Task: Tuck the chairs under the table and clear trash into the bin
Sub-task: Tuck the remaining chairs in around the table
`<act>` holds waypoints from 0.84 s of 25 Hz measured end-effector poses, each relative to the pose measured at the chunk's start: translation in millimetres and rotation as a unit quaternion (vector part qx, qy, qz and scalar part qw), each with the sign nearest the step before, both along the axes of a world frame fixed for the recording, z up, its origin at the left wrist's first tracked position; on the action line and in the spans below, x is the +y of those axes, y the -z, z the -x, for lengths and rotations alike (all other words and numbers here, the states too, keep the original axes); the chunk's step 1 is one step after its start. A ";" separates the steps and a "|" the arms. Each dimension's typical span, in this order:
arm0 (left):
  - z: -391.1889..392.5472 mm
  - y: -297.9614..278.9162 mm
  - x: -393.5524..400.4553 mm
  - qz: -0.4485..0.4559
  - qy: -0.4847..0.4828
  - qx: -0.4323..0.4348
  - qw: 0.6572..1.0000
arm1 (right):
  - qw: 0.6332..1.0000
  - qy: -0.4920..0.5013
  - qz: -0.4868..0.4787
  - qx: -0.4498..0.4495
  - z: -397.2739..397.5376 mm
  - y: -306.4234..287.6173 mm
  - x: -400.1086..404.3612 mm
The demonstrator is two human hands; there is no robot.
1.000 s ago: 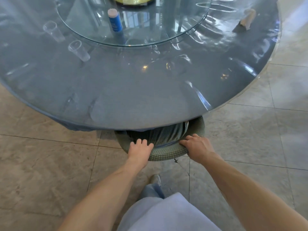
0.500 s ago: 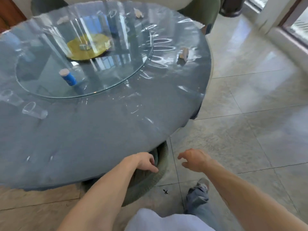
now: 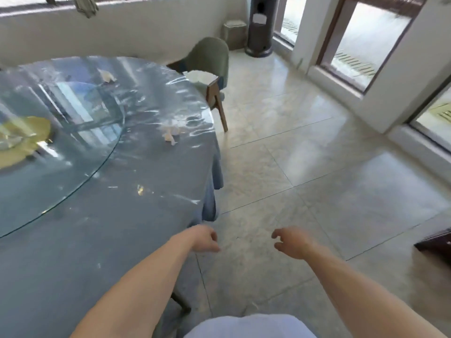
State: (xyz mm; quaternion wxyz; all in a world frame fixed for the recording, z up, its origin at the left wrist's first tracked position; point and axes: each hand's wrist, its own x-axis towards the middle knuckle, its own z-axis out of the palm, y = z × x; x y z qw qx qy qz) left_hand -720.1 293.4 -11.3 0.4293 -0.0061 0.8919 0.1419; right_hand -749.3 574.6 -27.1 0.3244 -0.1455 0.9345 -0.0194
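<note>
**Both hands free beside the counter, chair and trash well ahead**

The tiled floor [image 3: 305, 167] fills the right half of the head view, pale and glossy, running up to glass doors [image 3: 366, 40] along the far right wall. The round counter [image 3: 122, 240] takes up the left half, draped in a blue cloth under a clear wrinkled plastic sheet, with a glass turntable [image 3: 61, 147] set on its middle and a yellow piece [image 3: 22, 140] lying on that glass near the left edge of the picture.

At the far side of the counter a green chair [image 3: 212, 57] with wooden legs stands pulled out from the rim, its seat facing the counter, with something white [image 3: 200, 75] on or just in front of the seat; what it is cannot be told. Behind it, against the far wall, stand a tall dark cylinder [image 3: 260, 25] and a low pale bin [image 3: 233, 34] just beside it.

Two bits of trash lie on the counter: a crumpled white tissue [image 3: 172, 131] near the right rim and a smaller crumpled scrap [image 3: 106, 75] farther back.

The left hand [image 3: 203, 239] hangs at the counter's near right edge, fingers loosely curled, holding nothing. The right hand [image 3: 291, 241] hovers over bare floor, near the left, fingers bent and spread, also holding nothing. The nearer tissue lies well ahead of the left hand, and the chair and bin lie farther still, ahead of both hands.
</note>
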 end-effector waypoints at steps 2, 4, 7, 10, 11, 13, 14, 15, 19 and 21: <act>37.2 -3.6 28.8 -0.003 0.017 0.000 1.000 | 0.999 0.035 0.004 0.011 27.9 -4.4 26.3; 72.5 -1.9 46.7 0.003 0.033 0.005 0.999 | 0.998 0.053 0.012 0.027 51.9 -6.2 41.6; 129.9 8.5 62.3 -0.002 0.052 0.010 0.999 | 0.997 0.073 0.020 0.035 90.4 -2.4 56.6; 185.5 23.4 68.4 -0.019 0.041 0.007 0.999 | 0.997 0.077 0.000 0.023 136.6 4.7 61.1; 209.3 27.6 68.7 -0.016 0.047 0.012 0.999 | 0.997 0.076 -0.006 0.020 158.8 6.5 60.6; 257.8 36.2 65.8 -0.021 0.043 0.024 0.999 | 0.997 0.073 -0.012 0.020 207.4 6.6 57.1; 283.2 38.3 63.8 -0.029 0.037 0.024 0.999 | 0.997 0.072 -0.015 0.022 234.3 4.7 53.9; 306.9 38.9 61.7 -0.037 0.033 0.021 0.999 | 0.997 0.071 -0.018 0.019 260.4 1.7 49.7; 401.7 39.3 41.2 -0.042 0.017 0.020 0.999 | 0.998 0.060 -0.019 0.016 371.0 -4.7 17.6; 445.3 40.4 31.7 -0.044 0.005 0.023 0.999 | 0.999 0.047 0.002 0.025 418.0 -8.8 -0.6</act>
